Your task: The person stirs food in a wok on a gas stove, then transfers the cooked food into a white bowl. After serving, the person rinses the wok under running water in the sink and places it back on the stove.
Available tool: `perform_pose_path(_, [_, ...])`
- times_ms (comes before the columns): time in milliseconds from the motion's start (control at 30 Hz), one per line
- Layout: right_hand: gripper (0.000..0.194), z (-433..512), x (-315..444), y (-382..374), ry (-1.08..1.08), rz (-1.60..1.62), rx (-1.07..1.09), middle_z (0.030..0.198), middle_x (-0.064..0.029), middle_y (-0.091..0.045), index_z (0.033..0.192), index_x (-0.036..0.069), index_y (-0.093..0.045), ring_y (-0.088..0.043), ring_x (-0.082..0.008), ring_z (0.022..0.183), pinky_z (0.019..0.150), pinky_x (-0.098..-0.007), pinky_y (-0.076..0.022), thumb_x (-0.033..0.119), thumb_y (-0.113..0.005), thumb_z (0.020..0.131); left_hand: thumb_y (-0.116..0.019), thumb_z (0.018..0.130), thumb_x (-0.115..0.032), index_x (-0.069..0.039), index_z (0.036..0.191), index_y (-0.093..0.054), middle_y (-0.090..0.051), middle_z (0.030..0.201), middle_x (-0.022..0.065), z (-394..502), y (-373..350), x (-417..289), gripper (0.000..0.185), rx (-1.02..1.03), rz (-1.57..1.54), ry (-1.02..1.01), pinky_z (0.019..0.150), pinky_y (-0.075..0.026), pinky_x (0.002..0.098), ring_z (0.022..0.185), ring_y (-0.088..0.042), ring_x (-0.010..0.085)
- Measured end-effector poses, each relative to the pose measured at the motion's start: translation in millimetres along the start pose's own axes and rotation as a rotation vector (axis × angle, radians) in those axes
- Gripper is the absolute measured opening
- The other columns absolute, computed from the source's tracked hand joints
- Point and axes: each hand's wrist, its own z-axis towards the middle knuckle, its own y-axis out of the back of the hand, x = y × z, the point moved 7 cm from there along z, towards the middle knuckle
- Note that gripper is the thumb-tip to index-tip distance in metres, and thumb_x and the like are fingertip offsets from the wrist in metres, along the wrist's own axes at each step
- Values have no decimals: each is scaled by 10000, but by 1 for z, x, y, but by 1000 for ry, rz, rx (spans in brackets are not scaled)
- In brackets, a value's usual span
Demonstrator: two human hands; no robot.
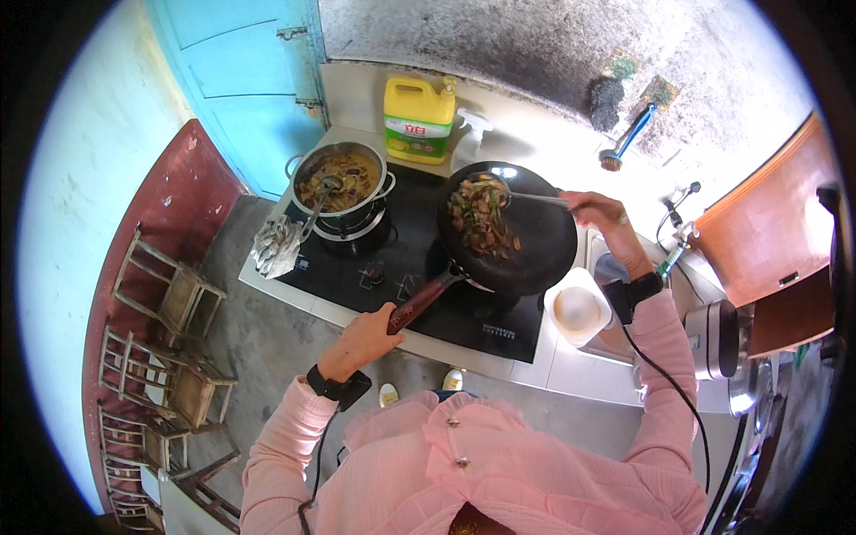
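Note:
My left hand (361, 341) grips the dark red-brown handle (428, 301) of a black wok (542, 247) over the right side of a black glass-topped stove (334, 264). In my right hand (595, 210) is a metal ladle or spatula (538, 198), whose head reaches into the wok at its upper left. Cooked meat pieces with green vegetables (481, 221) lie on the wok's left side, some against the utensil's head. A white square bowl (578, 309) stands on the counter, to the right of the wok.
A metal pot (381, 197) of stew with a ladle (317, 210) occupies the left burner. Beside it lies a crumpled cloth (276, 246). Behind stand a yellow detergent jug (419, 120) and a spray bottle (471, 140). A sink (605, 257) is at right; wooden chairs (184, 294) line the left wall.

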Motion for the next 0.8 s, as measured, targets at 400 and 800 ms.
perform_pose_path(400, [90, -95, 124, -77, 268, -462, 433, 1013, -59, -701, 876, 72, -636, -661, -222, 842, 715, -330, -508, 17, -612, 810, -706, 812, -286, -41, 1163, -500, -674, 943, 252, 3, -7, 3, 475, -8, 19, 20, 784, -513, 499, 904, -646, 452])
perform_pose_path(800, [167, -74, 74, -81, 330, -663, 163, 987, -72, -679, 900, 85, -605, -624, -269, 854, 740, -357, -495, -25, -633, 777, -708, 808, -298, -45, 1142, -511, -668, 925, 260, 1, -5, 2, 463, 8, 3, 28, 764, -504, 497, 896, -639, 458])
